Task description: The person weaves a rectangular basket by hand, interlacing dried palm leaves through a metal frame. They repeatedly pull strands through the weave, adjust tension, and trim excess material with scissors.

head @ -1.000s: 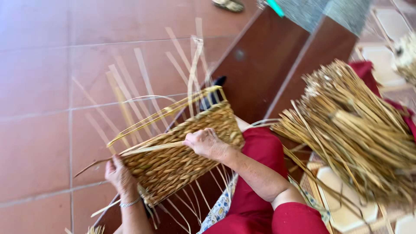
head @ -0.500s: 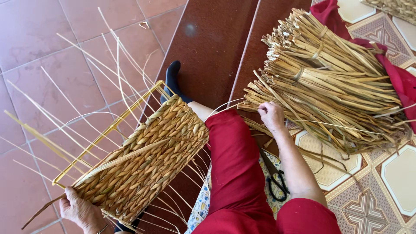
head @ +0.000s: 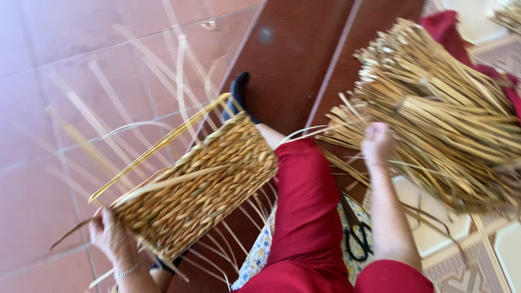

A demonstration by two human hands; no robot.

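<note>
Nearest, the left hand [head: 111, 236] grips the half-woven rectangular straw basket [head: 198, 190] resting on the red-trousered leg [head: 306, 209]; its walls look woven, loose stakes still unfinished. Beyond the basket, the right hand [head: 378, 142] closes on strands of the dried reed bundle [head: 445, 119].

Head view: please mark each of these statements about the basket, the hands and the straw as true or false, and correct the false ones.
1. The left hand holds the basket at its lower corner. True.
2. The right hand rests on the basket. False: it reaches into the straw bundle, apart from the basket.
3. Scissors lie beside the red-clad leg. True.
4. The basket is fully finished with no loose ends. False: long loose strips stick out past its rim.
5. The floor under the basket is green carpet. False: it is reddish tile.
</note>
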